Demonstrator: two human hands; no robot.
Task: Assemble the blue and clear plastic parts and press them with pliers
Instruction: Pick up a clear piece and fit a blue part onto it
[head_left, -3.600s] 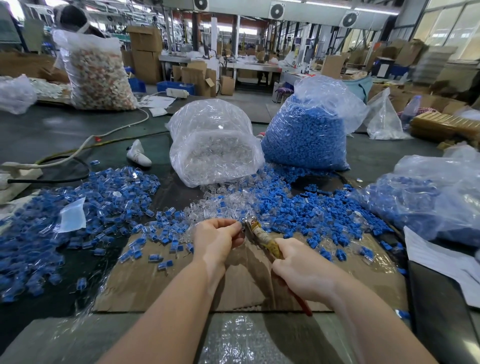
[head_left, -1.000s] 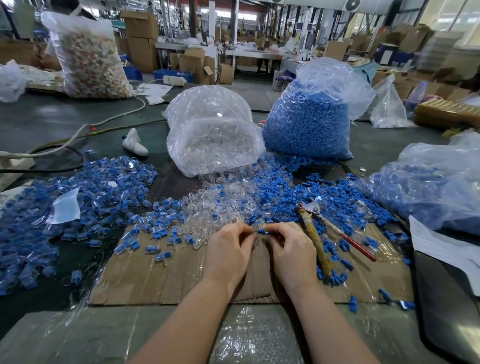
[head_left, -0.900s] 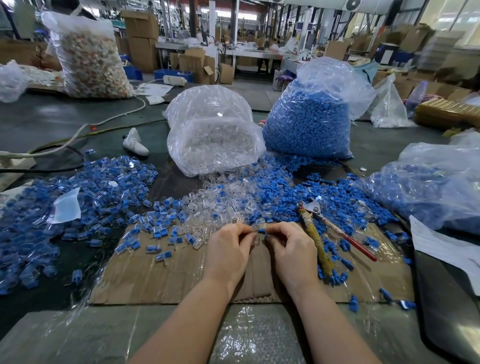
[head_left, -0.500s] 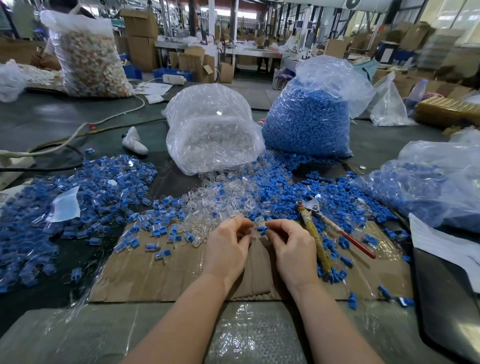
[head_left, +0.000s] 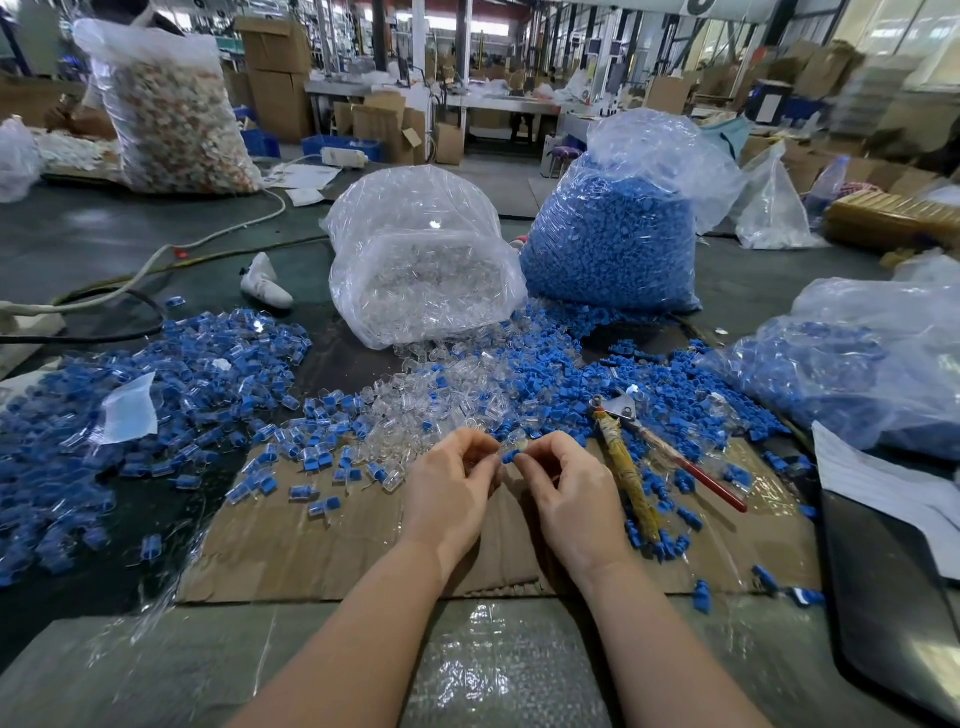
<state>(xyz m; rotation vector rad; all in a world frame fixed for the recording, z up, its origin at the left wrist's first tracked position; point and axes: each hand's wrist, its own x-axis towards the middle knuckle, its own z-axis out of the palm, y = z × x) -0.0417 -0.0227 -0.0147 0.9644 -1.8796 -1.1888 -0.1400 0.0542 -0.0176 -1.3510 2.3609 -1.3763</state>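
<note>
The work surface is a dark table (head_left: 753, 291) carrying a flattened cardboard sheet (head_left: 311, 545) at its near edge. At the far side of the working area stand two large plastic sacks: the bag of clear parts (head_left: 421, 270) on the left and the bag of blue parts (head_left: 613, 234) touching it on the right. A third bag of blue pieces (head_left: 852, 374) lies at the right edge. A wide heap of assembled blue-and-clear pieces (head_left: 156, 395) covers the left of the table. Loose clear parts (head_left: 441, 395) and loose blue parts (head_left: 561, 374) spill from the sacks toward the cardboard.

The pliers (head_left: 644, 457) lie on the cardboard just right of the hands, handles spread, held by no one. 3.6 s ago the right hand gripped them against a piece; they have since been set down, which indicates one press cycle is complete and a new piece is under assembly.

The left hand (head_left: 447, 488) has its fingers curled, apparently pinching a clear part that cannot be made out. The right hand (head_left: 566, 488) pinches a small blue part (head_left: 510, 456) at its fingertips. Both hands meet above the cardboard's far edge. The mating step appears in progress; pressing with the pliers is not yet done for this piece.
</note>
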